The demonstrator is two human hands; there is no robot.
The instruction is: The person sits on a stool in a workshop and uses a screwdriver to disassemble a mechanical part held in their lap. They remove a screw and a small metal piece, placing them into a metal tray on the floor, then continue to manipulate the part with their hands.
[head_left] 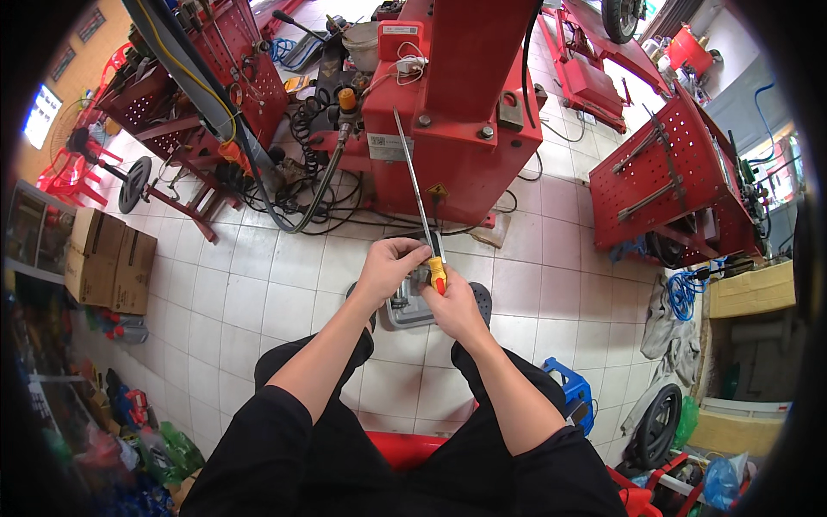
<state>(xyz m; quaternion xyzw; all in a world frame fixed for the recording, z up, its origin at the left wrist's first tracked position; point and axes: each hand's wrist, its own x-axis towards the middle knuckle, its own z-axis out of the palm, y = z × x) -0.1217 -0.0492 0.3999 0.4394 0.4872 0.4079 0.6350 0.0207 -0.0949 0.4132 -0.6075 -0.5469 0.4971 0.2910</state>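
My right hand (pixel 457 306) is closed around the yellow and red handle of a long screwdriver (pixel 438 274), whose thin steel shaft points up and away from me. My left hand (pixel 392 267) has its fingers curled beside the shaft, near the handle; what they pinch, if anything, is hidden. Just below both hands a grey tray (pixel 405 319) lies on the floor between my feet, with metal parts in it, partly covered by the hands.
A red machine (pixel 482 172) with cables and hoses stands ahead. Red perforated tool carts stand left (pixel 250 86) and right (pixel 633 181). Cardboard boxes (pixel 108 258) are at left, a blue case (pixel 568 396) right, and a red seat (pixel 405 448) beneath me.
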